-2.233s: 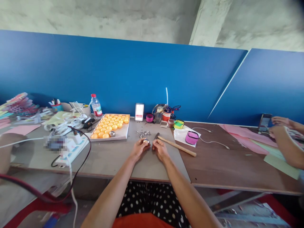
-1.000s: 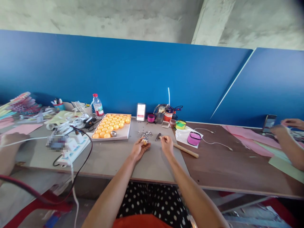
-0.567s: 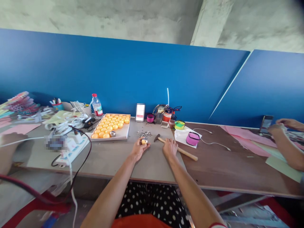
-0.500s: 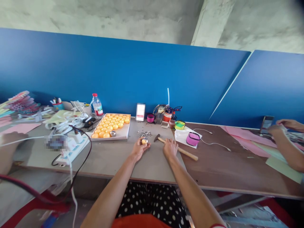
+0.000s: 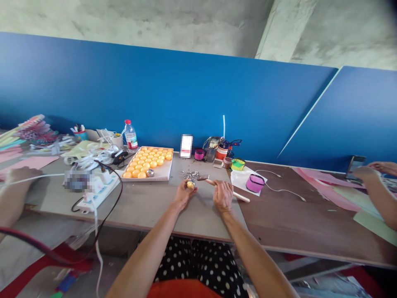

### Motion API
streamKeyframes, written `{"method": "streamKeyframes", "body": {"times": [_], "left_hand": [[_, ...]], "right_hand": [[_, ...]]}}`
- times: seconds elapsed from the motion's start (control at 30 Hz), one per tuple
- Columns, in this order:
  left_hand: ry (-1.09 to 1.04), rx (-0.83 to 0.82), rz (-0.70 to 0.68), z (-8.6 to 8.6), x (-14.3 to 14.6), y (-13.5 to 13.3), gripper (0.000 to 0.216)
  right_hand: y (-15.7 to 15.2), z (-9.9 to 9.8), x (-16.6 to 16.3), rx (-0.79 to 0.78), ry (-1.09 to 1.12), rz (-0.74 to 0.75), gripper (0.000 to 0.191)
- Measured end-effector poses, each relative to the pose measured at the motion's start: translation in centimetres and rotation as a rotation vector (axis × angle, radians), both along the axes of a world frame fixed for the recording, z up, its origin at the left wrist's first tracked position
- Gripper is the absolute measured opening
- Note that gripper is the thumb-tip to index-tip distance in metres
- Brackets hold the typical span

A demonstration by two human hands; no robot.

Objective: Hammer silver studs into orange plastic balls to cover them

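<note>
My left hand (image 5: 184, 195) pinches a small orange ball (image 5: 190, 185), with silvery bits on its far side. In my right hand (image 5: 223, 195) is a wooden-handled hammer (image 5: 241, 197), fingers wrapped around the handle. Its metal head points left, close to the ball and apart from it. Just beyond my left hand lies a scattered pile of small shiny metal pieces (image 5: 192, 175). Left of that, a shallow white box (image 5: 163, 173) holds rows of orange balls (image 5: 146, 159) and one silver-covered ball (image 5: 150, 173).
A power strip (image 5: 102, 191) with cables lies to the left, near a water bottle (image 5: 131, 138). At the back stand a phone (image 5: 186, 147) and small containers. A purple pouch (image 5: 254, 183) sits on white paper at right. Other people's arms reach in at both sides.
My right hand has closed around the hammer's handle and lifted it, and the hammer head has turned near the ball. My left hand still holds the ball.
</note>
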State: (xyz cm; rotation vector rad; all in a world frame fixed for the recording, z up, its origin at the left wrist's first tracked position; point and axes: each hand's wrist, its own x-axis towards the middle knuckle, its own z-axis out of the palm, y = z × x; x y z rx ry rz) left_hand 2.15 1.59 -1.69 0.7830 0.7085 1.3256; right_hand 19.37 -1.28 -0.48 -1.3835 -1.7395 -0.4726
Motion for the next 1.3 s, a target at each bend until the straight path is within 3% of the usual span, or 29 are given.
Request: {"method": "streamKeyframes", "body": {"times": [0.17, 0.33, 0.5, 0.63, 0.8, 0.93, 1.07, 1.3], "left_hand": [[0.006, -0.038, 0.022, 0.2, 0.1, 0.1, 0.044], [0.018, -0.019, -0.010, 0.2, 0.0, 0.1, 0.042], [-0.021, -0.042, 0.024, 0.2, 0.0, 0.2, 0.044], [0.014, -0.012, -0.003, 0.2, 0.0, 0.1, 0.046], [0.005, -0.013, -0.022, 0.5, -0.1, -0.3, 0.045], [0.028, 0.019, -0.046, 0.7, -0.1, -0.5, 0.042], [0.018, -0.012, -0.027, 0.8, 0.0, -0.5, 0.045], [0.045, -0.007, -0.012, 0.5, 0.0, -0.4, 0.046]], "right_hand": [[0.0, 0.1, -0.2, -0.076, -0.070, 0.084, 0.023], [-0.1, 0.2, -0.2, -0.024, 0.010, -0.007, 0.024], [-0.2, 0.2, -0.4, -0.086, -0.078, 0.097, 0.022], [-0.3, 0.4, -0.6, -0.023, 0.006, 0.019, 0.023], [-0.3, 0.5, -0.9, -0.065, -0.075, 0.104, 0.021], [-0.2, 0.3, -1.0, -0.027, -0.011, 0.050, 0.023], [-0.1, 0.2, -1.0, -0.055, -0.038, 0.107, 0.022], [0.0, 0.2, -0.9, -0.044, -0.002, 0.069, 0.022]]}}
